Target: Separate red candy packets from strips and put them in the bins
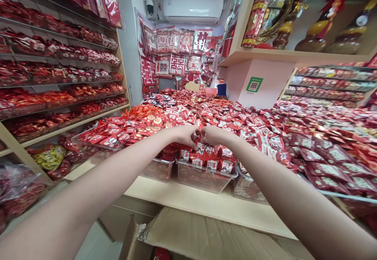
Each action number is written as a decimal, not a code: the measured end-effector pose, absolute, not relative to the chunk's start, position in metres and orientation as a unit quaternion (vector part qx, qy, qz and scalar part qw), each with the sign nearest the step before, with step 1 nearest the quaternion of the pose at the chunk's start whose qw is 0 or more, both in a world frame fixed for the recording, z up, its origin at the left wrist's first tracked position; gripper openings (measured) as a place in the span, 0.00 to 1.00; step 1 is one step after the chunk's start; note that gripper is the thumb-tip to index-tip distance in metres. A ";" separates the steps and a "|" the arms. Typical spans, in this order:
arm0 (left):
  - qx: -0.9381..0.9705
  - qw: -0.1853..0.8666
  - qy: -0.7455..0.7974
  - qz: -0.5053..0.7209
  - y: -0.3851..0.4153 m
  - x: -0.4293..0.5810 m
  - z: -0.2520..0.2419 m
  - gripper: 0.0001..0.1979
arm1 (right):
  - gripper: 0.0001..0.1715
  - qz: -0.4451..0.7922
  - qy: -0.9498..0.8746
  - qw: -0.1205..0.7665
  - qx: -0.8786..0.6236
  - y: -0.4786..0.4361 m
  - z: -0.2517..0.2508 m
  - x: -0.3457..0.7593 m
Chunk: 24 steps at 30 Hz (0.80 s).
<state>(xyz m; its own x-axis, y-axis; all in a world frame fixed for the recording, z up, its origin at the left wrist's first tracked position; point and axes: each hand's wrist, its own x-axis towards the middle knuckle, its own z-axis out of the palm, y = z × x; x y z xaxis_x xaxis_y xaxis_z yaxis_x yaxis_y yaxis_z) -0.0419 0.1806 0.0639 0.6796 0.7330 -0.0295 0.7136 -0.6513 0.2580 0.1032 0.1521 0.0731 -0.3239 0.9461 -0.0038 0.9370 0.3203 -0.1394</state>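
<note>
Both of my arms reach forward over a clear plastic bin (pixel 203 178) heaped with small red packets (pixel 212 165) that carry white labels and printed characters. Above the back of this bin, my left hand (pixel 187 136) has its fingers curled, the thumb pointing down at the packets. Close beside it, my right hand (pixel 214 135) is closed, knuckles up, its fingertips mostly hidden. The two hands nearly meet. Whatever lies between their fingers is too small and hidden to name.
More bins of red packets cover the wooden counter (pixel 188 201). An open cardboard box (pixel 206 232) sits below its front edge. Stocked shelves (pixel 59 55) line the left wall. At upper right, a wooden cabinet (pixel 294 57) overhangs the counter, with gourd ornaments (pixel 313 40) inside.
</note>
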 end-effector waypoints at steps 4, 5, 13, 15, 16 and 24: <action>0.912 0.120 0.389 0.048 0.186 -0.041 0.059 0.34 | 0.06 0.072 -0.823 0.036 -0.562 0.155 0.074 0.101; 0.913 0.118 0.388 0.047 0.186 -0.040 0.059 0.34 | 0.05 0.076 -0.826 0.043 -0.557 0.156 0.074 0.101; 0.908 0.073 0.411 0.031 0.177 -0.037 0.069 0.22 | 0.08 0.073 -0.796 0.240 -0.552 0.131 0.082 0.146; 0.905 0.051 0.420 0.051 0.170 -0.038 0.075 0.21 | 0.11 0.056 -0.770 0.292 -0.565 0.111 0.078 0.171; 0.903 0.039 0.423 0.068 0.165 -0.038 0.078 0.20 | 0.11 0.046 -0.755 0.320 -0.571 0.100 0.073 0.183; 0.938 0.007 0.312 0.153 0.130 0.017 0.062 0.12 | 0.14 0.237 -0.642 0.484 -0.545 0.045 -0.003 0.222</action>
